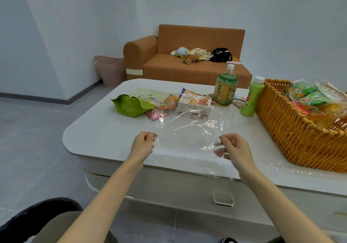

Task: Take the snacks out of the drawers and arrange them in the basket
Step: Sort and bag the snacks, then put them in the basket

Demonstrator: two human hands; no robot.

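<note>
- Snacks (194, 103) lie in a loose group at the far middle of the white table (105, 130). The group consists of a biscuit box, a green pouch (127, 105) at its left end, an orange packet (170, 101) and a small pink packet (156, 114).
- More wrapped snacks (308, 94) sit inside the wicker basket (293, 130), which stands on the right side of the table.
- A clear plastic film (189, 130) is spread over the near part of the table. Its far edge reaches the biscuit box.
- Left hand (143, 145): thumb and forefinger are pinched on the left edge of the film. The other fingers are curled in.
- Right hand (234, 148): thumb and forefinger are pinched on the right edge of the film. The lower fingers are extended loosely beneath.
- A tea bottle (225, 88) stands upright behind the biscuit box. A green bottle (251, 97) stands just beside the basket's left wall.
- A drawer front with a recessed handle (223, 197) is visible below the table edge and appears closed.
- An orange sofa (187, 64) stands behind the table with plush toys (189, 58) on its seat. A pink bin (112, 70) stands to its left.
</note>
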